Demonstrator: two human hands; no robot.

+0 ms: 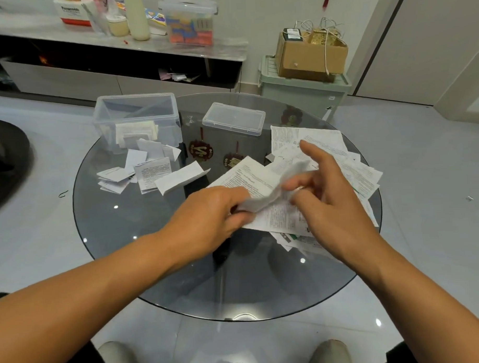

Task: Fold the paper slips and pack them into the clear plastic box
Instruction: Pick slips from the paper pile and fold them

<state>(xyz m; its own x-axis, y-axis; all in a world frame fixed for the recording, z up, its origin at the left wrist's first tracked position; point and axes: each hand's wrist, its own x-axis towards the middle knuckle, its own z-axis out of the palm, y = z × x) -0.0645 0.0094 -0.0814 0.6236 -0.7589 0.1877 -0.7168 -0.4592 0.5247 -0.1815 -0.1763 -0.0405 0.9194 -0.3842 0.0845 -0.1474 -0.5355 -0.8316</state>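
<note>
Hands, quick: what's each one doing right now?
Left hand: pinching one end of a blurred paper slip.
Right hand: on the slip's other end, index finger raised; grip unclear.

table: round dark glass table
on it: open clear plastic box, lid, folded slips, unfolded sheets, perhaps overlapping

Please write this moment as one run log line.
phase: folding | left hand: pinches paper slip | right hand: holds its other end | clear plastic box: open, some slips inside | folded slips: beside box
</note>
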